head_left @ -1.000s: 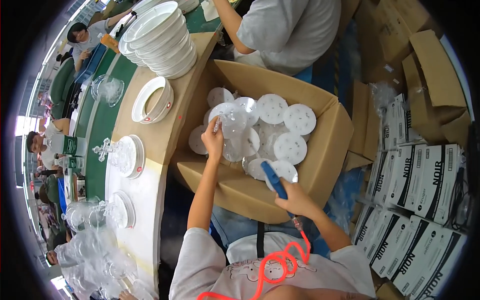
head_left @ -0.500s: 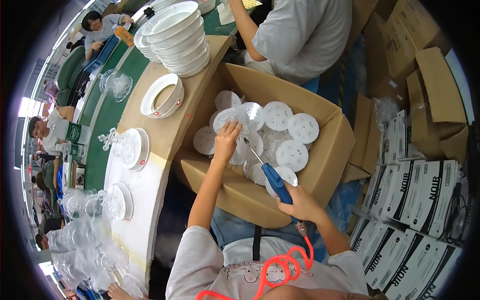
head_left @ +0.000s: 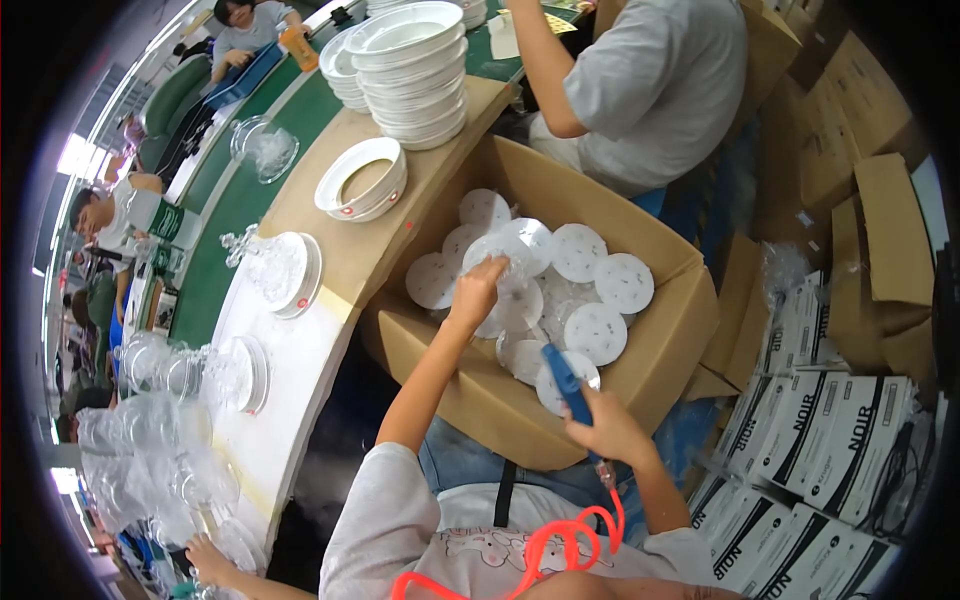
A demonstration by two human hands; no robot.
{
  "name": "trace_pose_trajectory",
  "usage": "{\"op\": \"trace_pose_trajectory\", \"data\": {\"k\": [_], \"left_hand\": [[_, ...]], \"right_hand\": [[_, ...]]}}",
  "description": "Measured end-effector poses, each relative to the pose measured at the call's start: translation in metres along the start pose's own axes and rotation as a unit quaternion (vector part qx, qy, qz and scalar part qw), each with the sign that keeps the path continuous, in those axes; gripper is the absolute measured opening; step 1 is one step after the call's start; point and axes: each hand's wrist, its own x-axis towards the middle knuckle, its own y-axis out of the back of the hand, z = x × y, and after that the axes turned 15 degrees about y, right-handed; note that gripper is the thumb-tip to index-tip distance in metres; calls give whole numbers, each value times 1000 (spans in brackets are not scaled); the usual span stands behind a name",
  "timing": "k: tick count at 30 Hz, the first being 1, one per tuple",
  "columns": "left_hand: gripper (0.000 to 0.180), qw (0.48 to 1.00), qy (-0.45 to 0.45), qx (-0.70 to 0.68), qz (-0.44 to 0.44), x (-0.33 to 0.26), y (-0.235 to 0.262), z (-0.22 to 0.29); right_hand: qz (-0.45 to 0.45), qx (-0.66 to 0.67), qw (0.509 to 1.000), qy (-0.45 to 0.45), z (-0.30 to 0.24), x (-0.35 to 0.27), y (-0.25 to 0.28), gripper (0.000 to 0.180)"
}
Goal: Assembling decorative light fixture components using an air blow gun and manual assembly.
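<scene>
Hands apart, left hand (head_left: 476, 288) outstretched gripping bagged white disc (head_left: 512, 250) in cardboard box (head_left: 668, 345), right hand (head_left: 606, 432) clamped on blue tool (head_left: 566, 383)

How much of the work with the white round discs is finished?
Hard to count. Looks done: tall stacks of white rings on the bench. In hand: the left hand reaches a bagged white disc in the cardboard box, while the right hand grips a blue air tool. Left: many discs remain in the box.
</scene>
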Motion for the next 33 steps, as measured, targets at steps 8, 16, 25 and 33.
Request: {"op": "trace_pose_trajectory", "data": {"k": [8, 16, 25, 33], "left_hand": [[35, 962, 217, -134, 94, 6, 6, -4], [30, 942, 286, -127, 121, 10, 9, -4], [22, 922, 272, -211, 178, -2, 42, 16], [36, 865, 320, -74, 378, -84, 216, 15]], "right_hand": [[8, -75, 996, -57, 21, -5, -15, 26], [-34, -25, 997, -60, 9, 0, -9, 29], [16, 203, 977, -54, 37, -13, -35, 29], [213, 374, 902, -49, 15, -33, -8, 32]]}}
